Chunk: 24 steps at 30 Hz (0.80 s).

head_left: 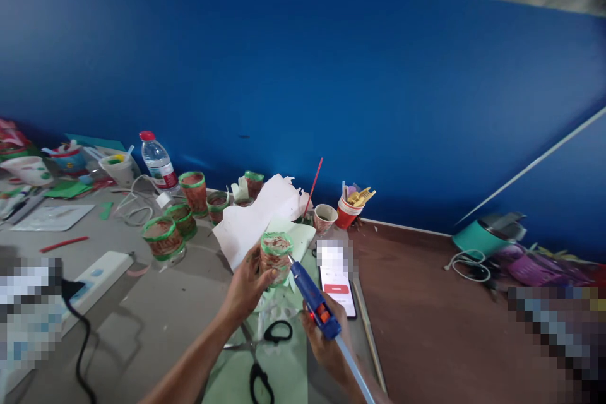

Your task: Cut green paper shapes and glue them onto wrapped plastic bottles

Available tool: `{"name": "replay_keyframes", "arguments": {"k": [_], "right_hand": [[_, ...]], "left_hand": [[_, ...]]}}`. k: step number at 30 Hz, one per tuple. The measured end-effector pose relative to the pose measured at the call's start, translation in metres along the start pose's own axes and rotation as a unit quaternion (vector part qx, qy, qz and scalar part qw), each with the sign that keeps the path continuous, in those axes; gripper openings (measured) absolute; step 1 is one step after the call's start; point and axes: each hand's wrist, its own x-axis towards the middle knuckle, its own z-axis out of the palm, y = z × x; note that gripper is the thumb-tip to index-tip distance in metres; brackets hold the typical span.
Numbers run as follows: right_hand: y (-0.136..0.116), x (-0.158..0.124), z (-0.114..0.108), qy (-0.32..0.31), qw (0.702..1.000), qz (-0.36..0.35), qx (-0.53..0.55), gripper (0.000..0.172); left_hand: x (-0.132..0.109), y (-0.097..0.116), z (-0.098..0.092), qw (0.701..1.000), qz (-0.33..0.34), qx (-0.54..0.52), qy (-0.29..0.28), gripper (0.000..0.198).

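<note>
Right now the L hand [246, 287] holds a cup [275, 255] up off the table [142, 322], near centre. Its fingers are wrapped round the cup's side and closed on it; cup roughly upright, mouth tipped a bit toward the camera. It has a brown wrap w/ a green band at the rim.

R hand [324, 338] grips a blue glue gun [315, 303], fingers closed round the handle. Can't tell if one is on the trigger. Nozzle tip sits at the cup's right rim, touching or nearly, too small to say. A red light on the gun's side is lit.

Step in hand, as I read it: glue going on at the green rim band. Next move calls for a steady nozzle on the band, the cup turned slowly by the L fingers, and fingertips clear of hot glue.

Under the hands: scissors [262, 360] on green paper [227, 382]; phone [338, 290] just right of the gun. Far left: more wrapped cups [163, 237] & a bottle [158, 164], w/ white paper [255, 218] just beyond the held cup. Power strip [101, 271] near left.
</note>
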Motion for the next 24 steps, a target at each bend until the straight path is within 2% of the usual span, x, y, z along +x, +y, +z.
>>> {"name": "replay_keyframes", "arguments": {"k": [7, 15, 24], "right_hand": [[-0.004, -0.002, 0.004, -0.009, 1.0, -0.006, -0.015, 0.016], [-0.013, -0.001, 0.002, -0.028, 0.998, -0.017, -0.048, 0.013], [-0.013, -0.002, 0.003, -0.034, 0.998, -0.014, -0.053, 0.012]], "left_hand": [[-0.002, 0.007, 0.005, 0.999, 0.0, -0.027, -0.026, 0.063], [-0.005, 0.011, 0.009, 1.0, 0.008, 0.009, -0.003, 0.06], [-0.007, 0.016, 0.012, 0.999, 0.011, 0.031, 0.007, 0.058]]}}
